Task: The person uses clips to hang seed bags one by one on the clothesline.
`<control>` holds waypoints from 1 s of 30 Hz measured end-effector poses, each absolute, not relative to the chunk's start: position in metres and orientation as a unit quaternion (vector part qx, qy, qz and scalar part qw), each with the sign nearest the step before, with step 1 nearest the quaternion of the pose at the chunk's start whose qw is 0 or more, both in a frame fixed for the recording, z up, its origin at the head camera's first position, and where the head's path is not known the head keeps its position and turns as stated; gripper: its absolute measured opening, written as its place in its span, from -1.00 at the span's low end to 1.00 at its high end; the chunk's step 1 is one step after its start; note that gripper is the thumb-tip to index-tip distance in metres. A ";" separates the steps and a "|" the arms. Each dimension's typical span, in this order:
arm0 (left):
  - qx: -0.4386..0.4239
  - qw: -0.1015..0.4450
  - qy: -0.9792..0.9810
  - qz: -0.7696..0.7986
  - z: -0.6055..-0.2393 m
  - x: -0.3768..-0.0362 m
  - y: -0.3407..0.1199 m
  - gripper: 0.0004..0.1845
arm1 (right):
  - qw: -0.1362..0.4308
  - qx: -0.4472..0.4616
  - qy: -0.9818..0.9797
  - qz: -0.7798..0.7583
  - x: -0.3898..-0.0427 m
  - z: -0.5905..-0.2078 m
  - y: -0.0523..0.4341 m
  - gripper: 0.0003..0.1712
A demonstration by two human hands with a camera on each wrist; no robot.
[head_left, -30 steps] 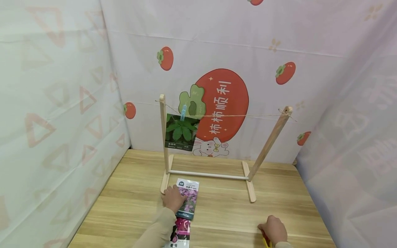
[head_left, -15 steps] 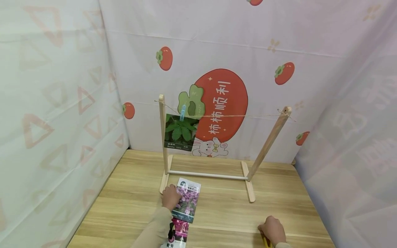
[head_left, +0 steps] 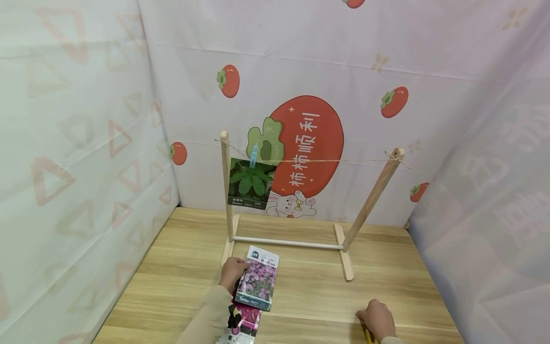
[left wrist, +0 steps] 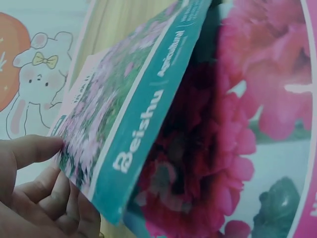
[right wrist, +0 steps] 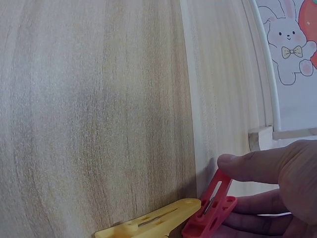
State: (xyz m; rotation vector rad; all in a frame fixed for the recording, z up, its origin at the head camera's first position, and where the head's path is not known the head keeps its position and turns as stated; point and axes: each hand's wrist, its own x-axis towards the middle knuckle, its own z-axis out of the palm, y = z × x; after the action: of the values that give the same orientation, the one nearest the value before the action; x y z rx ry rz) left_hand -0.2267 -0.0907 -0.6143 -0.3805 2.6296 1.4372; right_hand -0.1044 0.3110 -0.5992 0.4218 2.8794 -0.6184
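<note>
The right hand [head_left: 378,319] covers most of the yellow clip [right wrist: 148,220] and red clip [right wrist: 210,210] in the head view. The lower seed packet [head_left: 242,325] is cut off by the bottom edge and partly hidden under the upper seed packet [head_left: 258,279], whose small print is unreadable.

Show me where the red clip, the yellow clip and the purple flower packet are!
red clip [right wrist: 210,210], right wrist view, on its middle by the spring.
yellow clip [right wrist: 148,222], right wrist view, on its flat top side.
purple flower packet [head_left: 258,281], head view, on the flower picture.

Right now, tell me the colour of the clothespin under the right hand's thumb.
Red clothespin; right wrist view shows it best.
</note>
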 end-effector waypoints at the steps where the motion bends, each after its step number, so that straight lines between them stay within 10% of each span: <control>1: -0.126 0.064 0.863 0.484 -0.614 -0.227 -0.091 -0.78 | 0.083 0.141 0.964 -0.209 -0.104 -0.599 0.311 -0.67; 30: -0.113 0.121 0.761 0.627 -0.591 -0.224 -0.092 -0.79 | 0.049 0.146 0.951 -0.268 -0.113 -0.589 0.318 -0.58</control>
State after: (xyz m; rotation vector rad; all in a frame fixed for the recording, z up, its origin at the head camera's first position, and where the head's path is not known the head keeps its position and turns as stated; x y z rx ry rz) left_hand -0.2237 -0.0923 -0.5914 -0.3296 2.2232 1.8318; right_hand -0.1129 0.3180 -0.5886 0.4455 2.8972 -0.8158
